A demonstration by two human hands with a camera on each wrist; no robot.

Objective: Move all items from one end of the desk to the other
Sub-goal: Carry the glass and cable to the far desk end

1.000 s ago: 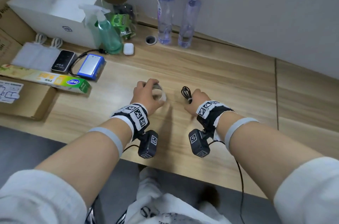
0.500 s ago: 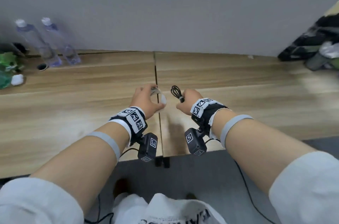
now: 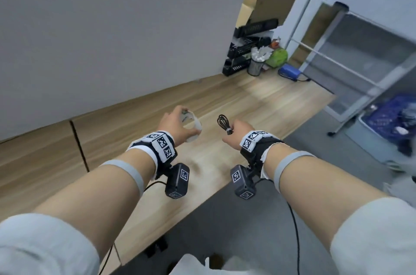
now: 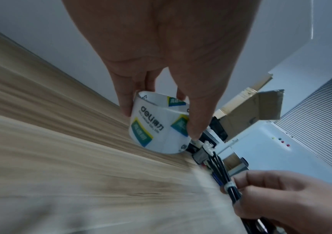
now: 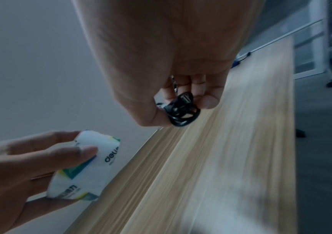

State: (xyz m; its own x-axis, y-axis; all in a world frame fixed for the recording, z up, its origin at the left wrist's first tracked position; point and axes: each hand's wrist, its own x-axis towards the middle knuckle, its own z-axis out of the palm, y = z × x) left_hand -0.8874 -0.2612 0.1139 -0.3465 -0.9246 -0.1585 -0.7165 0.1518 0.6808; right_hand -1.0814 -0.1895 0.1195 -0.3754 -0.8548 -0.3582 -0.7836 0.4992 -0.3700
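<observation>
Here, from the head view, both hands hover above the wooden worktop [image 3: 258, 103]. The left hand [image 3: 174, 127] has its grip clamped on a white tape roll [image 3: 191, 126], and the right hand [image 3: 238, 134] pinches a bundled black cable [image 3: 224, 123] just beside it, at about 3 o'clock of the roll. Far off at 1 o'clock stand a mesh pen cup [image 3: 255, 67], a green bag [image 3: 278, 57] and a blue device [image 3: 289, 72].

The left wrist view adds what the head view hides: fingertips [image 4: 126, 106] and thumb press opposite sides of the tape roll [image 4: 157, 126], whose printed label shows green and yellow patches. At 5 o'clock the right hand [image 4: 293, 199] holds the cable [image 4: 231, 188] at a white tie.

The right wrist view alone shows the cable [image 5: 181, 110] coiled under curled fingers [image 5: 207, 101], its plug end facing the camera. The left hand [image 5: 31, 171] with the tape roll [image 5: 89, 167] sits at 8 o'clock, blurred.
</observation>
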